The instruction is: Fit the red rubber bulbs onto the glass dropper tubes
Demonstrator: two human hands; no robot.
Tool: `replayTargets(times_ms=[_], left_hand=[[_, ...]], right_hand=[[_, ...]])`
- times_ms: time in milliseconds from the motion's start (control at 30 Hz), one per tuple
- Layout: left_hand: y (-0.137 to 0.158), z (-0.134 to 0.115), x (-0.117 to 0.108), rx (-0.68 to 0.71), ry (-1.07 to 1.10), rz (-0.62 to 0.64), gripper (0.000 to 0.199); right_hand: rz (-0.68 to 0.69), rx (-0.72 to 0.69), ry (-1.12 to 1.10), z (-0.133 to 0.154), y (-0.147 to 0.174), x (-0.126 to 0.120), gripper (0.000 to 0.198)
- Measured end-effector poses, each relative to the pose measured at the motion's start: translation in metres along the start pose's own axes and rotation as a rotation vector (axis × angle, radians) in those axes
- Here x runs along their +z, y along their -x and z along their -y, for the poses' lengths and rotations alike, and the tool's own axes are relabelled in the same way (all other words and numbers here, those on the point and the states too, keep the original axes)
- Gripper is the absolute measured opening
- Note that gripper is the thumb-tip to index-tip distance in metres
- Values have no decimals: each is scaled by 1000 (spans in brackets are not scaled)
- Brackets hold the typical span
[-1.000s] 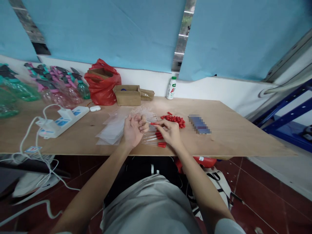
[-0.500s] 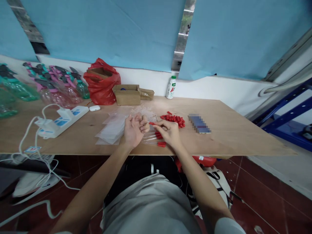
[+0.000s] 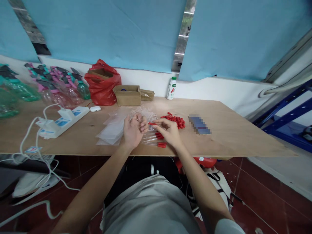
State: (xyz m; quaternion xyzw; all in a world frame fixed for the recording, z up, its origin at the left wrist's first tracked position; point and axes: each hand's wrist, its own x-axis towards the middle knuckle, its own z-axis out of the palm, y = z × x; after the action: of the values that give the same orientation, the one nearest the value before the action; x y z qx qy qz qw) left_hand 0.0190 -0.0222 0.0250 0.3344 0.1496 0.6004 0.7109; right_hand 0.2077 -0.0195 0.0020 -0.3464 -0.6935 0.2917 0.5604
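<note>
Blue sheeting (image 3: 104, 32) fills the top of the frame above a white wall (image 3: 195, 91), and a wooden surface (image 3: 234, 133) spans the middle. At the centre of the frame, just above the surface's near edge, I hold a red cap (image 3: 152, 123) in my right hand (image 3: 170, 132), thumb and forefinger pinched narrow on it. My left hand (image 3: 134, 131) faces it, palm up, fingers curled around a thin clear tube; most of that tube is hidden, so I cannot tell how far it sits in the cap.

Just behind my hands, clear tubes (image 3: 147, 113) lie fanned out on the surface. Right of centre, loose caps (image 3: 179, 122) are heaped beside my right hand, and below it capped tubes (image 3: 161, 145) lie with their red ends to the right. Clear bags (image 3: 110, 133) lie flat left of my left hand.

Further right is a phone (image 3: 200, 125), blurred out. Along the back, from upper left to upper centre, stand spray bottles (image 3: 60, 91), a red bag (image 3: 103, 89), a box (image 3: 128, 97) and a white bottle (image 3: 171, 88). A power strip (image 3: 64, 122) lies at left, near a small white case (image 3: 95, 108).
</note>
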Motion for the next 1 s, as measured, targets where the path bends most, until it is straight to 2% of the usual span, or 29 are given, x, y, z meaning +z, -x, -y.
replayTargets(times_ms=[200, 333, 433, 533, 600, 800, 1000], left_hand=[[-2, 2, -3, 3, -50, 70, 49], [-5, 5, -3, 18, -85, 2, 41], [-10, 7, -9, 113, -132, -190, 27], [-16, 6, -18, 226, -223, -510, 21], [-18, 5, -23, 268, -261, -590, 21], [-15, 10, -18, 321, -401, -521, 18], [-12, 18, -17, 392, -621, -458, 32]], right_hand=[[-15, 26, -13, -2, -2, -3, 22], [-23, 29, 46, -5, -4, -8, 20], [14, 37, 150, -10, -6, -19, 14], [88, 34, 266, -15, -8, -33, 10], [146, 30, 347, -16, -8, -39, 8], [225, 126, 592, -15, -6, -37, 5], [229, 157, 662, -16, -6, -36, 11]])
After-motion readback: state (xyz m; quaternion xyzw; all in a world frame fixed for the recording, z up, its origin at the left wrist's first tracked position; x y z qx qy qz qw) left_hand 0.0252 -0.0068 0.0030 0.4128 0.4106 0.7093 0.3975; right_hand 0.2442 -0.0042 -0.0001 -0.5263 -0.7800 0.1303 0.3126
